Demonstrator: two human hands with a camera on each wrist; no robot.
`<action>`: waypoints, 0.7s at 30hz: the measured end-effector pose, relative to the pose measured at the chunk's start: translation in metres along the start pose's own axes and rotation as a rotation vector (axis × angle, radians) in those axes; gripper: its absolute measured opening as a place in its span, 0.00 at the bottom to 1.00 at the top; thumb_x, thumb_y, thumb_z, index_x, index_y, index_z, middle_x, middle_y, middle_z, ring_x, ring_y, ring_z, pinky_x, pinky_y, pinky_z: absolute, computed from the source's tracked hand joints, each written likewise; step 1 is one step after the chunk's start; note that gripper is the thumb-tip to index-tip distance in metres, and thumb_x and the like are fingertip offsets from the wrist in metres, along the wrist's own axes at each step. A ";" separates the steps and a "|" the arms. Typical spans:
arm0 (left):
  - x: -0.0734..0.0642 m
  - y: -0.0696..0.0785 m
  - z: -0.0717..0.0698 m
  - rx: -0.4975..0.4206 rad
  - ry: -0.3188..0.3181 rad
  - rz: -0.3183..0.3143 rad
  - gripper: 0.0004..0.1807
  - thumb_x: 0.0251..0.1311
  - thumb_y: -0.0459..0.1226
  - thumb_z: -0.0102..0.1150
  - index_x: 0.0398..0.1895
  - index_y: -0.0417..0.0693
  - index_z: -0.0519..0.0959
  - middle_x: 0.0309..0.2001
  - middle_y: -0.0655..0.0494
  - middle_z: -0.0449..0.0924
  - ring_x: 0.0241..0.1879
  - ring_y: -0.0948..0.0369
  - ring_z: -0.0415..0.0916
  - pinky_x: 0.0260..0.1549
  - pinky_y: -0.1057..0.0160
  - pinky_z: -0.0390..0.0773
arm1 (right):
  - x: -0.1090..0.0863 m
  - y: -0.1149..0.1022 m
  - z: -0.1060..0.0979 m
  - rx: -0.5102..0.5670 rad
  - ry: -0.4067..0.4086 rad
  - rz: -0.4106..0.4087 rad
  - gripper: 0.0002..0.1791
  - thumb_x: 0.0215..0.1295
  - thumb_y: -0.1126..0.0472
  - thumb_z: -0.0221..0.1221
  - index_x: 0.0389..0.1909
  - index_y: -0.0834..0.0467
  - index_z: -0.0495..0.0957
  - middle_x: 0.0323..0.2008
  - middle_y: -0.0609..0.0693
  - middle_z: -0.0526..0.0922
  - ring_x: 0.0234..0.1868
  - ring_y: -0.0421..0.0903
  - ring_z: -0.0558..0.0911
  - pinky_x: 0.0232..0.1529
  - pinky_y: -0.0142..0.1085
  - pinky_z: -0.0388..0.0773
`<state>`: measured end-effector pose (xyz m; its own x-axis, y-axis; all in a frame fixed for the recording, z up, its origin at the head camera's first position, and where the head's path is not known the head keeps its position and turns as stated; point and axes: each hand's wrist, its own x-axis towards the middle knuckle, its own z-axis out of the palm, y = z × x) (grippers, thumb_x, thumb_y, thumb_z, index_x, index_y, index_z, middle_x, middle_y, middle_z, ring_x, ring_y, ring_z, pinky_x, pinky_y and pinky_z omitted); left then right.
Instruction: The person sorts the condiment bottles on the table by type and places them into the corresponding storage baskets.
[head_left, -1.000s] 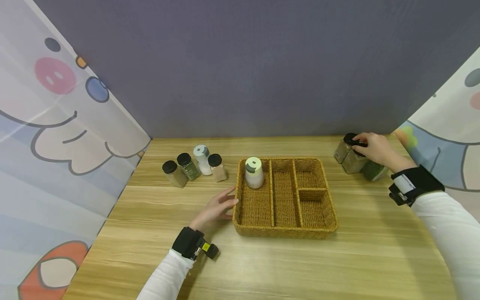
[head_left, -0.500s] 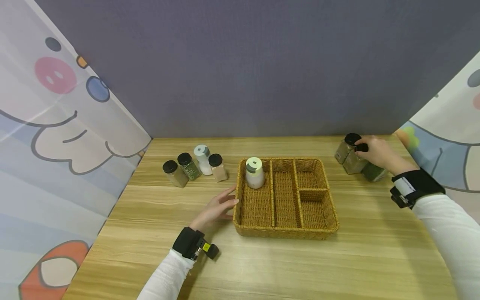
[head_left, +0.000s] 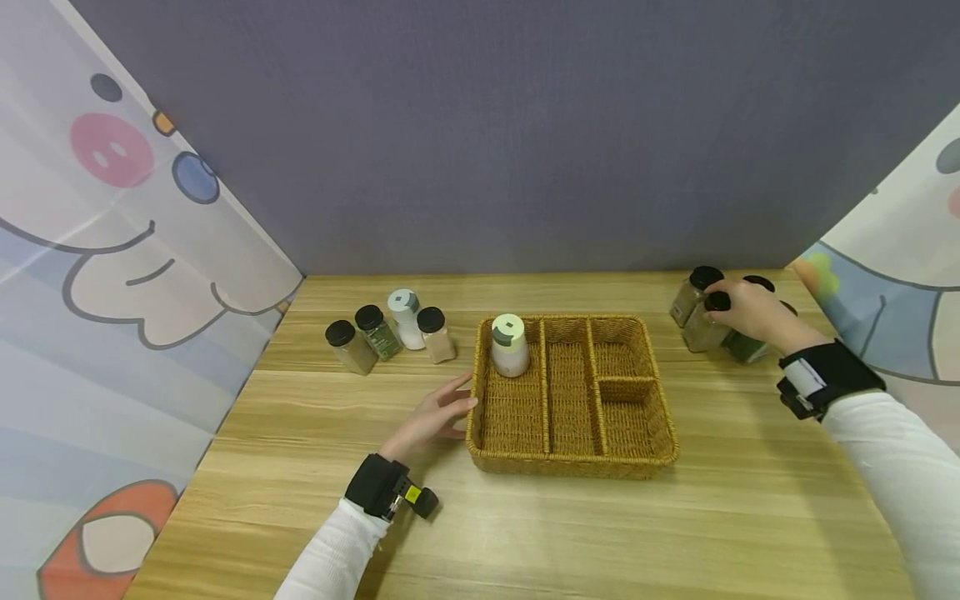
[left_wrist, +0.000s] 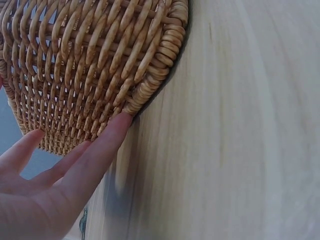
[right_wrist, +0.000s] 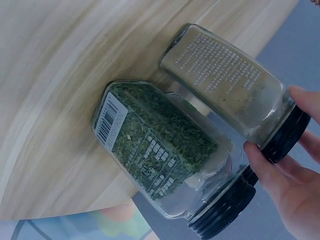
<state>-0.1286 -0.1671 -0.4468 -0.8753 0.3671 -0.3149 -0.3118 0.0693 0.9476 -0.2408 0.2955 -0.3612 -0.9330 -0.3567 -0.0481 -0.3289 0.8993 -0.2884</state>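
Note:
My right hand (head_left: 756, 315) grips a spice jar (head_left: 702, 333) of tan powder at its black lid. In the right wrist view, the thumb and fingers curl about the lid and neck of that jar (right_wrist: 220, 75), whose base appears close to the wood. Beside it stands a jar of green herbs (right_wrist: 160, 140) with a black lid. Another tan jar (head_left: 685, 303) is just behind the held one. My left hand (head_left: 426, 422), fingers extended, touches the left side of a woven basket (head_left: 570, 465); its fingertips meet the wicker (left_wrist: 90, 75) in the left wrist view.
The basket has several compartments; a white bottle (head_left: 510, 357) stands in the left one. Left of it on the table are a tan jar (head_left: 356, 357), a herb jar (head_left: 383, 340), a white bottle (head_left: 409, 331) and a pale powder jar (head_left: 439, 345). A grey wall (head_left: 540, 142) rises behind.
My right hand has shifted slightly and its fingers have settled round the tan jar's lid. Black lids behind that hand now show. My left hand and the basket stay put.

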 end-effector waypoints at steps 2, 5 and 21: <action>0.000 0.000 0.000 0.002 0.000 0.000 0.36 0.59 0.39 0.52 0.68 0.48 0.48 0.62 0.33 0.53 0.60 0.42 0.56 0.45 0.46 0.73 | 0.000 -0.001 0.000 -0.001 -0.001 -0.002 0.26 0.56 0.62 0.56 0.50 0.77 0.65 0.44 0.78 0.68 0.41 0.70 0.71 0.37 0.56 0.70; -0.001 0.000 0.000 0.003 -0.001 0.002 0.36 0.59 0.38 0.51 0.68 0.48 0.48 0.62 0.33 0.53 0.60 0.41 0.56 0.45 0.46 0.73 | 0.000 -0.003 -0.002 -0.024 -0.004 -0.017 0.25 0.56 0.63 0.57 0.49 0.78 0.65 0.42 0.77 0.70 0.38 0.68 0.73 0.33 0.53 0.71; -0.002 0.001 0.000 -0.004 -0.008 -0.001 0.36 0.59 0.39 0.52 0.68 0.49 0.48 0.63 0.34 0.52 0.60 0.42 0.55 0.45 0.47 0.73 | 0.001 -0.010 -0.002 -0.033 -0.036 -0.061 0.23 0.57 0.65 0.56 0.48 0.78 0.65 0.34 0.71 0.75 0.17 0.44 0.66 0.21 0.36 0.59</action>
<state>-0.1272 -0.1673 -0.4456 -0.8722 0.3741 -0.3151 -0.3140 0.0658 0.9471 -0.2387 0.2871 -0.3567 -0.9055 -0.4192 -0.0661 -0.3900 0.8834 -0.2598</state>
